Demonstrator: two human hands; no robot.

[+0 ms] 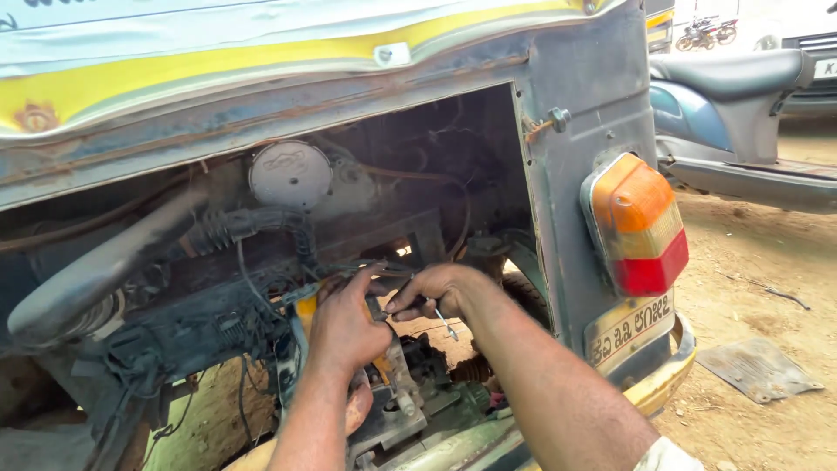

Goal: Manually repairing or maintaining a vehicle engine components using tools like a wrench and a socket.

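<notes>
Both hands are inside the open rear engine bay of the three-wheeler. Right hand point(432, 292) is pinched shut on a thin screwdriver point(445, 324), long axis diagonal, metal shaft pointing down-right. Left hand point(344, 327) is curled on the engine top just beside it, fingers closed; what it grips is hidden. Black corrugated hose point(231, 228) and wiring crowd the left, tail lamp point(639, 225) on the right.

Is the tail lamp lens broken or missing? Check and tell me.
No. The tail lamp sits whole on the rear panel, its orange upper and red lower lens sections both in place.
</notes>
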